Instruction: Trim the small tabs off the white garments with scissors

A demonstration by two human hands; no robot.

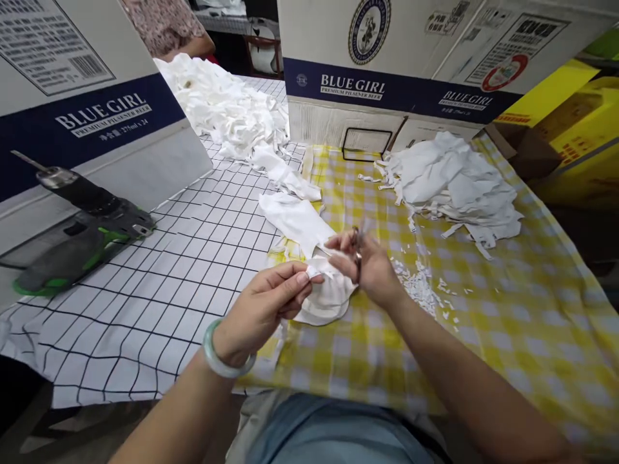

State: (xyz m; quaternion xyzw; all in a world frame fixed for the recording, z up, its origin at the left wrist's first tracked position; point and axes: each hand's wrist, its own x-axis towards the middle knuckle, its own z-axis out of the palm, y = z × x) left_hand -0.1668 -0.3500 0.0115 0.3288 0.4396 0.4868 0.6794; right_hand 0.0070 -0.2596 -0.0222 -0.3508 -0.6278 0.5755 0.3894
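Note:
My left hand (pixel 278 293), with a pale green bangle at its wrist, pinches the edge of a white cloth piece (pixel 324 303) between thumb and fingers. The cloth hangs down onto the yellow checked cover. Just right of it, my right hand (pixel 370 261) is closed around small scissors (pixel 358 248), whose metal loops show at the fingers; motion blurs part of them. Beyond my hands lies another white cloth piece (pixel 297 219), flat on the table. Small white clippings (pixel 420 290) are scattered to the right of my right hand.
A large white fabric heap (pixel 217 103) lies at the back left, and a smaller pile with straps (pixel 449 183) at the right. Blue-and-white cartons (pixel 338 119) stand behind. A cordless drill (pixel 87 219) rests at left. Part of another person (pixel 167 29) shows at the back.

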